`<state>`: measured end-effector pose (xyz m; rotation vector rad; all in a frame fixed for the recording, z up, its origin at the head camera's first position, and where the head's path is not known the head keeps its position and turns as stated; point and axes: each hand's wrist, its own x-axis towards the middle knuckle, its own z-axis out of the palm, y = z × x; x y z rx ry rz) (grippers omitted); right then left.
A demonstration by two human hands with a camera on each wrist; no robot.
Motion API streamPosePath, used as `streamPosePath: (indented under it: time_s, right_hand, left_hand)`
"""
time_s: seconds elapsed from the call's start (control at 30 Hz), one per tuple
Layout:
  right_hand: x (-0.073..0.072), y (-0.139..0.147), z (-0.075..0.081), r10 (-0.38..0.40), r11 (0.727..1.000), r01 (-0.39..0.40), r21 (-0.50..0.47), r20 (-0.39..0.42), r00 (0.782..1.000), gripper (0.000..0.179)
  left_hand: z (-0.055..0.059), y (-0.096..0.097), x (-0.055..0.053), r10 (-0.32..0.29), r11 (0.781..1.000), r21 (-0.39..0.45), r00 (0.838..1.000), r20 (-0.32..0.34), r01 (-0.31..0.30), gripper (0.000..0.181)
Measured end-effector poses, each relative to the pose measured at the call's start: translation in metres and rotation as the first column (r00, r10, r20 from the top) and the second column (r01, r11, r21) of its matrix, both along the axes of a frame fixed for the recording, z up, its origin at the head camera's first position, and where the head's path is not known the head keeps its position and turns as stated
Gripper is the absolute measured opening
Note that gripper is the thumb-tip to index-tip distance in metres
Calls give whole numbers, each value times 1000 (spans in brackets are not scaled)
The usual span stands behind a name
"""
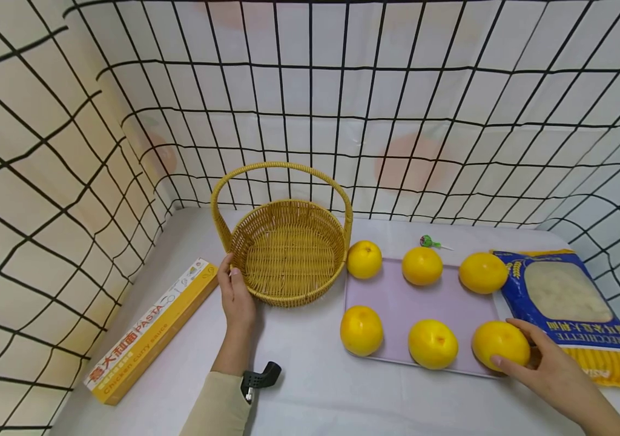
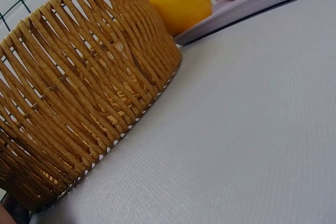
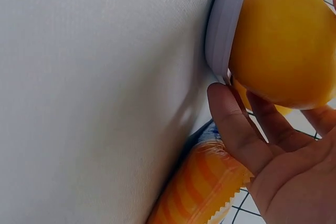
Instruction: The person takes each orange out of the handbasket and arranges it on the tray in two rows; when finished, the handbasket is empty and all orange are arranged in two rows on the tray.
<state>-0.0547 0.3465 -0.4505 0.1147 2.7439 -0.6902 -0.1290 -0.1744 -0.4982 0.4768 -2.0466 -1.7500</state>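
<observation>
An unfilled wicker basket [image 1: 288,297] with a tall arched handle stands left of centre on the table. My left hand [image 1: 236,297] holds its left rim, thumb over the edge and the other fingers mostly hidden outside the wall. At the near right corner of a pale purple tray [image 1: 402,303], my right hand [image 1: 547,363] grips a yellow orange [image 1: 497,344], thumb in front and a finger behind. In the right wrist view, that orange [image 3: 286,45] sits against the fingers [image 3: 231,119] at the tray's edge. Several more oranges [image 1: 432,344] lie around the tray's edges.
A blue and yellow pasta bag [image 1: 566,290] lies right of the tray, beside my right hand. Left of the basket is a long pasta box [image 1: 152,330]. A wrapped lollipop [image 1: 428,241] lies behind the tray. Black wire grid [image 1: 310,91] encloses the back and sides.
</observation>
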Motion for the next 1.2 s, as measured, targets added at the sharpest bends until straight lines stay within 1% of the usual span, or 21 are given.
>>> streamPosePath:
  time_s: [0.17,0.37,0.5,0.77,1.07,1.2]
  right_hand:
    - [0,0,0,-6,1000,6,-3,-20,1000,109]
    - [0,0,3,-21,999,20,40,8,1000,109]
    - [0,1,2,-19,998,18,54,7,1000,109]
    - [-1,0,3,-11,1000,11,25,15,1000,110]
    - [-4,-1,9,-8,999,7,-36,-25,1000,106]
    - [-7,-1,15,5,1000,-7,-26,-60,998,101]
  left_hand:
    - [0,0,0,-5,1000,0,1000,6,5,43]
    - [1,1,1,-6,1000,3,1000,9,6,43]
    - [1,1,1,-8,1000,3,1000,13,8,43]
    - [0,0,1,-7,1000,-7,1000,13,7,45]
    - [2,1,1,-13,1000,-5,1000,-7,13,42]
    - [1,0,1,-13,1000,0,1000,-6,13,42]
